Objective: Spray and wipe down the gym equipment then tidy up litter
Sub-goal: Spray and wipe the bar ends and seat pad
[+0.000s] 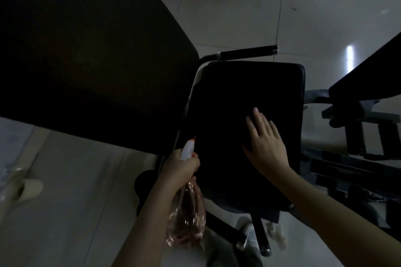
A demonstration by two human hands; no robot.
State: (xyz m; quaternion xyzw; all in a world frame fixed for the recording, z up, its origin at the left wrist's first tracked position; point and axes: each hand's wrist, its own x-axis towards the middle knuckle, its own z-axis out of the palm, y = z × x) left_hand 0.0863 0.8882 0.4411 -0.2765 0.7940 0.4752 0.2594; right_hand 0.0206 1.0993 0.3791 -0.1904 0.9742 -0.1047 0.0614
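A black padded seat (245,93) of a gym bench fills the middle of the head view. My right hand (265,143) lies flat on the seat with straight, spread fingers; a dark cloth may be under it, but the dim light hides this. My left hand (182,167) grips the neck of a clear pinkish spray bottle (187,219) with a white and red nozzle, held at the seat's left edge with the nozzle pointing up and away. The big black backrest pad (86,54) rises at the left.
A black handle bar (247,51) sticks out beyond the seat's far edge. Another dark machine with pads and frame bars (358,136) stands to the right. Pale tiled floor (238,6) lies around. Bench legs (260,236) and small litter bits (277,234) show below.
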